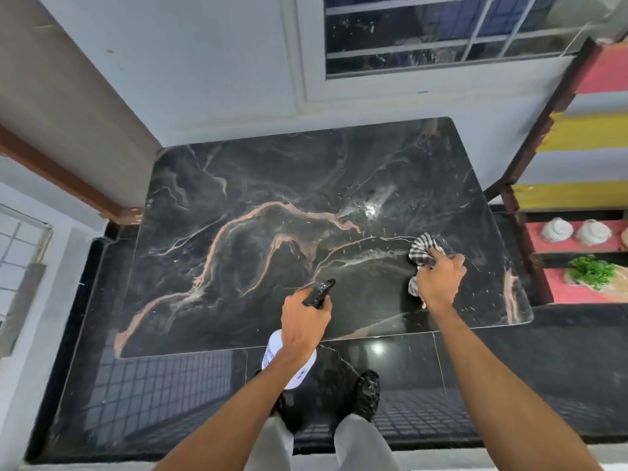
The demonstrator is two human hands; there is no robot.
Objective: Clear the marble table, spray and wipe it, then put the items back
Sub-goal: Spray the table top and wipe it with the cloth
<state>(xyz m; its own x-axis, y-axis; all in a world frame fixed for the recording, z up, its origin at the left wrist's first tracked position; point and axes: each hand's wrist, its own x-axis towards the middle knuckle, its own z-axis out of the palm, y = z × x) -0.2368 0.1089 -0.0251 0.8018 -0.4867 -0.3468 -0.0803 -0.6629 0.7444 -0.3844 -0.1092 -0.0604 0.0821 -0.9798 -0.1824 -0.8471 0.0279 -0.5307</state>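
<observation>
The black marble table (258, 239) with pink and white veins fills the middle of the head view, and nothing stands on it. My left hand (304, 321) grips a white spray bottle (277, 350) with a black nozzle over the table's near edge, nozzle aimed at the top. My right hand (440, 280) presses a black-and-white checked cloth (423, 249) onto the right part of the top. Wet streaks and droplets glisten on the marble around the cloth.
A window (441, 32) is set in the white wall behind the table. At the right stands a coloured shelf unit (584, 164) with white bowls (574, 231) and a green bunch (591, 271). The glossy dark floor (153, 385) lies in front, with my shoes on it.
</observation>
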